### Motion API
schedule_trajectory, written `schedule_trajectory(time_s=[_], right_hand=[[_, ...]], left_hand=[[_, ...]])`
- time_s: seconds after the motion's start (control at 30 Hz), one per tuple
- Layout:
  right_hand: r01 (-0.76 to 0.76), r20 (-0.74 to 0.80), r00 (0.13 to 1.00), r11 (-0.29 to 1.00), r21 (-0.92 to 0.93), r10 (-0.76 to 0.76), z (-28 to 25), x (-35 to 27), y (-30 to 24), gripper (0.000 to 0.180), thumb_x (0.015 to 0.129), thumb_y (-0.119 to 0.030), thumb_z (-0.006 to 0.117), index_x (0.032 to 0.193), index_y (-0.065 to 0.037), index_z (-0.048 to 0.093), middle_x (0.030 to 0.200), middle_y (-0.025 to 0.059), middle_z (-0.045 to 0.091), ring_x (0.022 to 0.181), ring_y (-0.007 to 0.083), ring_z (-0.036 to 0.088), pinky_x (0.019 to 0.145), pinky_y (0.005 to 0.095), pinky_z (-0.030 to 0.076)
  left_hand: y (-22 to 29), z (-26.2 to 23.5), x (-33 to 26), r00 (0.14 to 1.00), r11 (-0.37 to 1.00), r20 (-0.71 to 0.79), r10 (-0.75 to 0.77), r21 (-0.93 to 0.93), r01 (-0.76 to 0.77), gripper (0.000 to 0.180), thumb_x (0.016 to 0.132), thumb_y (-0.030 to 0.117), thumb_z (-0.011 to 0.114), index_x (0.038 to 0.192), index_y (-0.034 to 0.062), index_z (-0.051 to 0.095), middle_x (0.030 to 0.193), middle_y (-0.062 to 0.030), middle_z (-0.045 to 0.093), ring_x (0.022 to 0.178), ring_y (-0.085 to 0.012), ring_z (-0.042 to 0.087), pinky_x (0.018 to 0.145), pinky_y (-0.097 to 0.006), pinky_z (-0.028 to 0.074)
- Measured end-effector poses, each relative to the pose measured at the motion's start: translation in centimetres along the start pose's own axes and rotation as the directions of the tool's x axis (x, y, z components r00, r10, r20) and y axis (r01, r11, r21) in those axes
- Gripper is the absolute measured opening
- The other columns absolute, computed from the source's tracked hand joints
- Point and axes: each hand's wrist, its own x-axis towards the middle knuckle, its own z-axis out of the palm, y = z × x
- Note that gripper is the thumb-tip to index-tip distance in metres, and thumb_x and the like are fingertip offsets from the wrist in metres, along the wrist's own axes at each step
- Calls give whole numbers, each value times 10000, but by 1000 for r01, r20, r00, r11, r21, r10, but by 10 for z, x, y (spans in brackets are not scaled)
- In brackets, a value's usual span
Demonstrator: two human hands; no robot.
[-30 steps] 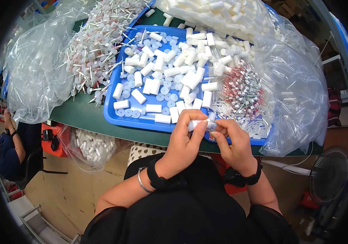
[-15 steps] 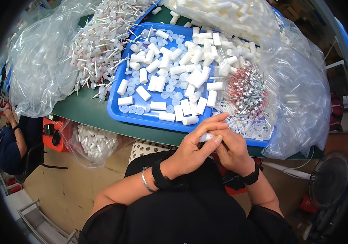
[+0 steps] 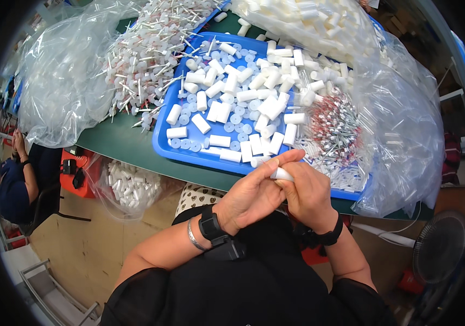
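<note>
In front of my body, at the tray's near edge, both hands meet around a small white cylinder [image 3: 282,174]. My left hand [image 3: 250,196] is turned partly palm up, its fingers closed about the cylinder's left side. The thumb and curled fingers of my right hand [image 3: 312,196] grip it from the right. The cylinder's lower part is hidden by my fingers. Just beyond, a blue tray [image 3: 163,136] holds many loose white cylinders [image 3: 201,124] and translucent round discs [image 3: 229,127].
Thin-stemmed white parts [image 3: 148,54] are heaped at the left beside a clear plastic bag [image 3: 58,81]. At right lie red-and-white wired parts [image 3: 334,122] and another clear bag [image 3: 401,136]. A bag of cylinders [image 3: 132,185] hangs below the green table [image 3: 118,160]. A person [image 3: 15,185] sits at far left.
The white cylinder shows more between my hands, and my left palm has rolled upward with its thumb off the front. The whole view has shifted slightly.
</note>
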Motion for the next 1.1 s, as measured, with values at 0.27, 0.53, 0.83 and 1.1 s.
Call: schedule_trajectory(time_s=[0.27,0.53,0.83,1.1], right_hand=[[-230,-43,973,973,-23,229,22,10,-27,287,907,-97,703,1147,0,579,885,157,623,709,343,652,574,412,521],[-81,6,997,995,-53,81,17,5,-28,290,929,-86,686,1178,13,573,901,163,630,728,351,661,584,421,528],[-353,119,936,887,297,332,20,13,-38,220,1001,-134,626,1158,15,588,964,207,669,770,395,669,647,437,527],[-608,443,789,445,657,425,32,8,-36,306,1087,-275,502,1144,13,590,817,68,607,571,129,532,513,272,422]], left_hand=[[0,1,0,985,989,-91,146,30,-144,532,1113,391,373,1561,109,316,1628,-116,315,1498,-284,324,1231,-471,302],[-10,-3,-14,983,981,-49,178,88,-173,518,1116,397,355,1550,114,327,1602,-118,350,1495,-310,330,1236,-464,300],[14,7,-27,983,975,-74,166,163,-152,636,1102,478,337,1578,61,269,1602,-157,340,1455,-257,378,1204,-419,338],[2,-11,-41,965,919,-142,220,363,-156,668,1098,522,282,1597,79,250,1607,-131,356,1433,-252,419,1151,-445,402]])
